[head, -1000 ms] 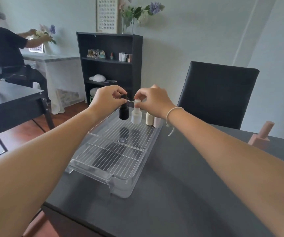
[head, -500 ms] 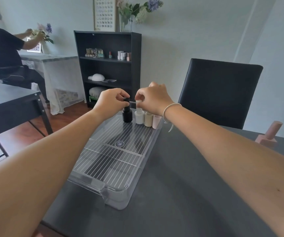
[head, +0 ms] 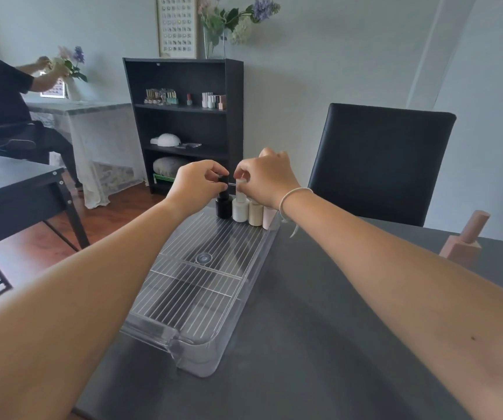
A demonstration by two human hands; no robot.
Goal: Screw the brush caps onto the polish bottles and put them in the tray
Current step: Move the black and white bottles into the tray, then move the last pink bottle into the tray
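Head view: lots of bare ribbed floor in the clear tray [head: 189, 301] nearer than both hands. Left hand [head: 197, 184] pinching black bottle [head: 224, 204] cap, right hand [head: 267, 177] gripping white bottle [head: 240, 209] cap, far end; beige bottle [head: 255, 214] and pink bottle [head: 268, 218] just under the right wrist.

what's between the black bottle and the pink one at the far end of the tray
In the head view, a white bottle and a beige bottle stand in the row between the black bottle and the pink bottle.
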